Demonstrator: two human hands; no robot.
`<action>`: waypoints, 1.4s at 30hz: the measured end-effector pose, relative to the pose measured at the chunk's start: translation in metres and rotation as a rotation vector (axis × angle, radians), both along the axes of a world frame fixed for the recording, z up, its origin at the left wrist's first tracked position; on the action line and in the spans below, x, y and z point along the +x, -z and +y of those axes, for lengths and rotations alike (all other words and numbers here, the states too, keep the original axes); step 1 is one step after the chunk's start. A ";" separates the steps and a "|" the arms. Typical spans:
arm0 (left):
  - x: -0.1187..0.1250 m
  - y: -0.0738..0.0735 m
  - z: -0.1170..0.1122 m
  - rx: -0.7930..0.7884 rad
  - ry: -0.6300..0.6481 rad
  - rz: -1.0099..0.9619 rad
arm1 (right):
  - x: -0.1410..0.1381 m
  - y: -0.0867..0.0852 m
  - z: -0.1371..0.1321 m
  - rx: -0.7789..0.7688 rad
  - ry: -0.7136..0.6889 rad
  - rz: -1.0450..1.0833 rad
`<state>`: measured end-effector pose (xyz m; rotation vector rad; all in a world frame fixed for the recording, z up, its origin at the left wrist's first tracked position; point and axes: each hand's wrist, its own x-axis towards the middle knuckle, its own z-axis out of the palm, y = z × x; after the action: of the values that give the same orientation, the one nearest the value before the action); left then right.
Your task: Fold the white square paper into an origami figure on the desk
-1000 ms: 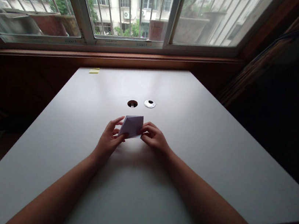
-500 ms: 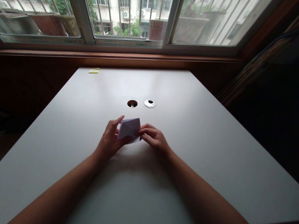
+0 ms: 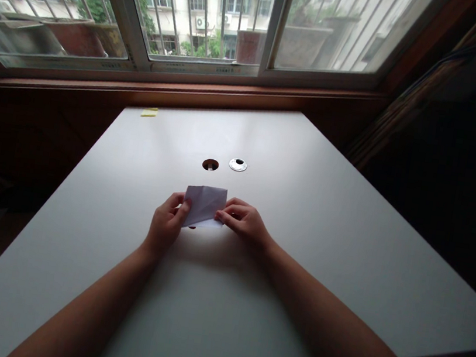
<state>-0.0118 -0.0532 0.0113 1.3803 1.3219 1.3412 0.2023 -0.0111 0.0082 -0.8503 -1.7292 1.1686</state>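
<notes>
A folded sheet of white paper is held up between both hands above the white table. Creases run across its face, and a lower flap shows along the bottom edge. My left hand grips the paper's left side, thumb on the front and the other fingers mostly hidden behind. My right hand pinches the lower right corner between thumb and fingers.
Beyond the paper, the tabletop has a round cable hole and a silver ring-shaped cover beside it. A yellow sticky note lies at the far left corner. Behind the table runs a barred window.
The paper has opened out flatter and wider, facing me more squarely. My left hand has shifted left, its thumb now on the paper's left edge. The right hand has barely moved.
</notes>
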 end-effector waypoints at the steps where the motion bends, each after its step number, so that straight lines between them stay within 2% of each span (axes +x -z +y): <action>1: -0.001 0.001 0.001 -0.004 -0.012 -0.007 | 0.000 0.001 0.000 0.005 0.008 0.005; 10: -0.004 0.011 0.010 -0.104 0.013 -0.366 | -0.001 0.008 0.004 -0.056 -0.020 0.142; 18: 0.000 0.003 0.007 -0.134 0.059 -0.446 | 0.001 0.011 0.006 -0.206 0.049 0.176; 25: 0.003 -0.001 0.001 -0.143 0.136 -0.479 | 0.003 0.013 0.009 -0.118 0.113 0.136; 32: 0.003 0.002 0.002 -0.147 0.196 -0.335 | 0.007 0.009 0.010 -0.076 0.177 0.046; 36: 0.003 0.003 0.004 -0.121 0.182 -0.201 | 0.009 0.006 0.011 -0.083 0.145 -0.001; 42: -0.003 0.002 0.007 0.131 0.069 0.248 | 0.014 0.001 0.014 -0.040 0.078 -0.124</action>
<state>-0.0148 -0.0463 0.0097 1.7112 1.3511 1.2597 0.2168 0.0029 0.0075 -1.0247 -1.7601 1.1220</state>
